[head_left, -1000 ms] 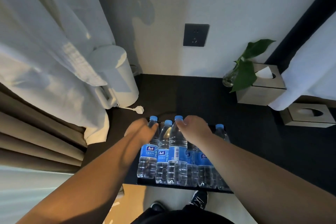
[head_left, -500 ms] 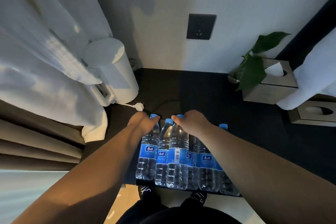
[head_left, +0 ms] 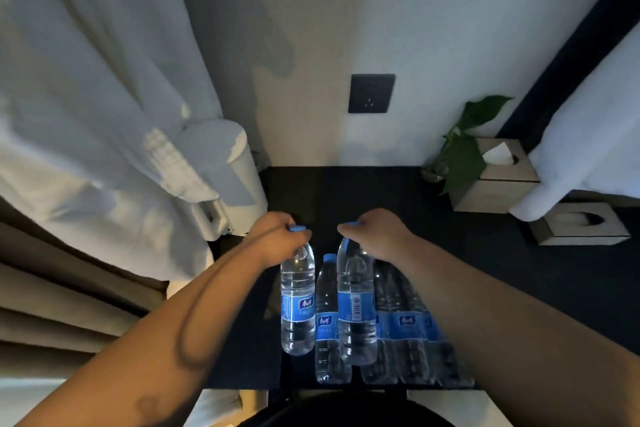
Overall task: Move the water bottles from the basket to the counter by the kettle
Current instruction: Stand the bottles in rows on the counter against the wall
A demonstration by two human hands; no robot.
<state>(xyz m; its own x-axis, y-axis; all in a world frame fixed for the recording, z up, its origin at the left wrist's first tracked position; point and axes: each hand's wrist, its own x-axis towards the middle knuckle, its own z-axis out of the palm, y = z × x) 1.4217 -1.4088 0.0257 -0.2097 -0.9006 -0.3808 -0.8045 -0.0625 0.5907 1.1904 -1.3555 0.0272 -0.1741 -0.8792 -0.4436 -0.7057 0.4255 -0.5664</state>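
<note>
Blue caps peek out from under both fists. The left hand (head_left: 277, 239) is wrapped tight around the neck of a clear plastic water bottle with a blue label (head_left: 297, 302), and that bottle hangs upright, its base above the level of the others and clear of them on the left side. The right hand (head_left: 379, 234) is clenched the same way on the top of a second clear plastic bottle with a barcode on its blue label (head_left: 356, 308), which also stands higher than its neighbours. Between the two, a shorter-looking blue-capped bottle (head_left: 326, 319) waits untouched, cap fully in view. Behind the right forearm, a row of more blue-labelled bottles (head_left: 405, 326) sits packed side by side in a dark container at the near edge; its walls are too dim to make out, so whether it is a basket cannot be told from here.

Beyond the hands stretches the black counter top (head_left: 346, 191). At its left end stands the white electric kettle (head_left: 232, 173), partly draped by the hanging white fabric (head_left: 86, 97). On the wall above the counter sits a dark square power outlet (head_left: 371, 93). Over to the right, a green leafy plant in a small glass vase (head_left: 460, 149) stands just beside a pale wooden tissue box (head_left: 498, 180), and a second wooden box with an oval opening (head_left: 578, 224) lies further right.
</note>
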